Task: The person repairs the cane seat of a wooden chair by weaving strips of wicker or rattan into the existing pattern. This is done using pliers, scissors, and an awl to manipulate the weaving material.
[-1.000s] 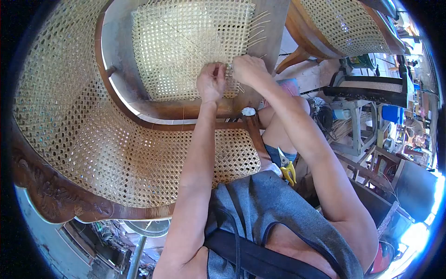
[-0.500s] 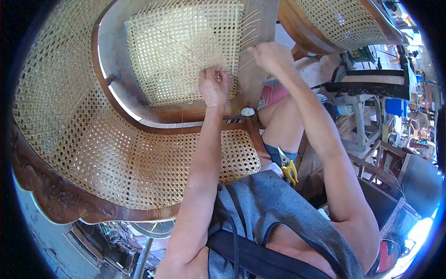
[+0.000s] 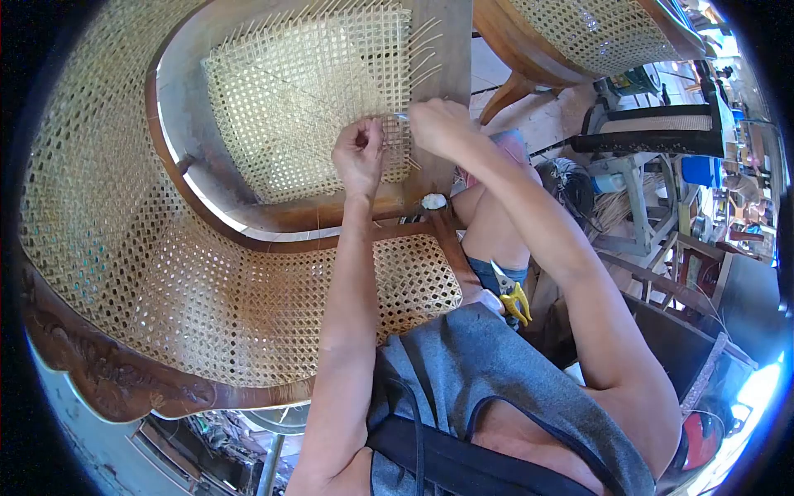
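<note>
A woven cane panel [image 3: 289, 107] fills the opening of a wooden frame [image 3: 273, 217], with loose cane ends [image 3: 426, 54] sticking out along its right and upper edges. Above the lower right of the weave is my left hand [image 3: 358, 161], thumb and fingers curled into a pinch; what they hold, if anything, is too small to make out. To its right, my right hand [image 3: 442, 128] is closed at the right edge of the weave. A thin shiny needle-like piece [image 3: 400, 116] projects from its fingers toward my left hand. The fingertips are partly hidden.
Yellow-handled pruning shears [image 3: 514, 302] lie by my lap. Under the frame is a larger caned seat [image 3: 248, 306] with a carved wooden rim. A white lump [image 3: 433, 201] sits at the frame's lower right corner. Another caned chair [image 3: 579, 33] and a grey wooden stand [image 3: 637, 207] are to the right.
My right hand has come left and down toward my left hand, and the thin shiny piece now shows at its fingers. The view has shifted slightly; the frame appears further left and lower.
</note>
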Motion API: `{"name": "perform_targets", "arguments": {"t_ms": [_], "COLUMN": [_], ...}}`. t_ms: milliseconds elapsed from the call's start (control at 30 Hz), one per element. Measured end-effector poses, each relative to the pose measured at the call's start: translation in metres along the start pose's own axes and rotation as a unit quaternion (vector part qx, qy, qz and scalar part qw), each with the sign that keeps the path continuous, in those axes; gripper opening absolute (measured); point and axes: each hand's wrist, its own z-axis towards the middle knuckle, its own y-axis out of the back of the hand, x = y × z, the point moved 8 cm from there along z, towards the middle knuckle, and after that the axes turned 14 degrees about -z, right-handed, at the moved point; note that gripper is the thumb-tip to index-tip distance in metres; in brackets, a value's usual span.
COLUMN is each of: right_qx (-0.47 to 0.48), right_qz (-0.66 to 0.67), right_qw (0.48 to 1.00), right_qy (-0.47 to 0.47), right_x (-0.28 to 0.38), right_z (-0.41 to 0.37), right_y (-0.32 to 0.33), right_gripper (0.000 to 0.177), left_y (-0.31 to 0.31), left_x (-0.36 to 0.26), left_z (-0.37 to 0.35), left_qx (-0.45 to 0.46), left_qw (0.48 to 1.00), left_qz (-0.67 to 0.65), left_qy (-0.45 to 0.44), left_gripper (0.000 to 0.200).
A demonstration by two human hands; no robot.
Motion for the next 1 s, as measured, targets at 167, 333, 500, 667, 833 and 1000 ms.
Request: {"name": "perform_targets", "arguments": {"t_ms": [167, 333, 500, 667, 833, 1000], "right_qx": [0.011, -0.008, 0.043, 0.000, 0.039, -0.058], "right_qz": [-0.028, -0.030, -0.057, -0.004, -0.025, -0.037], "right_qw": [0.999, 0.998, 0.997, 1.000, 0.999, 0.997], "right_qy": [0.030, 0.052, 0.029, 0.016, -0.028, -0.041], "right_x": [0.023, 0.039, 0.025, 0.015, -0.042, -0.055], "right_z": [0.006, 0.008, 0.008, 0.009, 0.004, -0.016], "right_y": [-0.003, -0.003, 0.000, 0.000, 0.018, 0.031], "right_gripper": [0.019, 0.019, 0.021, 0.025, 0.038, 0.048], "left_y": [0.010, 0.007, -0.012, -0.018, -0.016, -0.054], "left_x": [0.021, 0.008, -0.018, -0.019, -0.009, -0.036], "left_z": [-0.001, -0.001, 0.004, -0.008, -0.012, -0.011], "left_qx": [-0.011, -0.024, 0.021, 0.034, -0.029, 0.038], "left_qw": [0.998, 0.995, 0.966, 0.963, 0.970, 0.977], "left_qz": [0.050, 0.098, 0.235, 0.227, 0.216, 0.181], "left_qy": [0.021, -0.023, -0.103, -0.140, -0.108, -0.108], "left_gripper": [0.017, 0.014, 0.007, 0.011, 0.014, 0.014]}}
